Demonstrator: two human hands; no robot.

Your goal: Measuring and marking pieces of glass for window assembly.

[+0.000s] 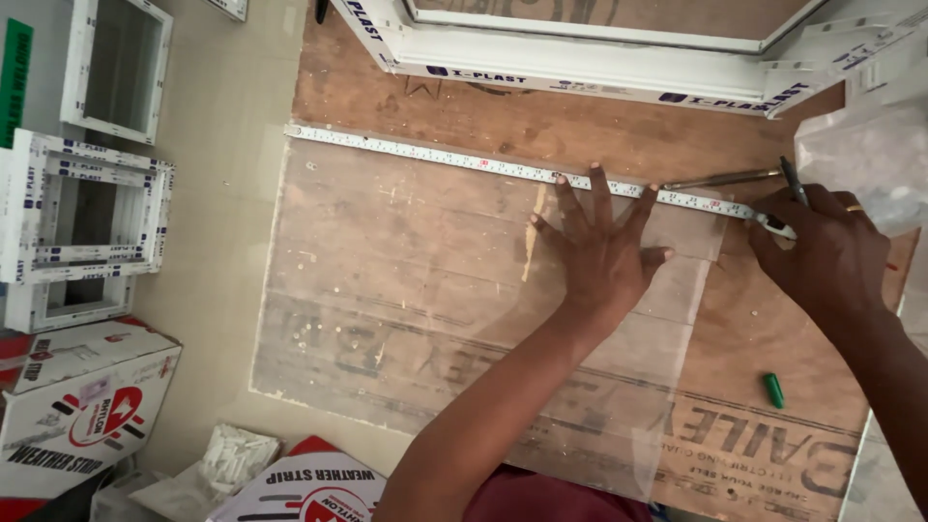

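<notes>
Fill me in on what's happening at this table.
A person leans over a wooden board with a clear plastic sheet lying on it. The left hand, fingers spread, presses flat on the sheet beside a tape measure stretched across its top edge. The right hand holds a marker at the tape's right end. A green cap lies loose on the board, and a white window frame rests along the far edge.
</notes>
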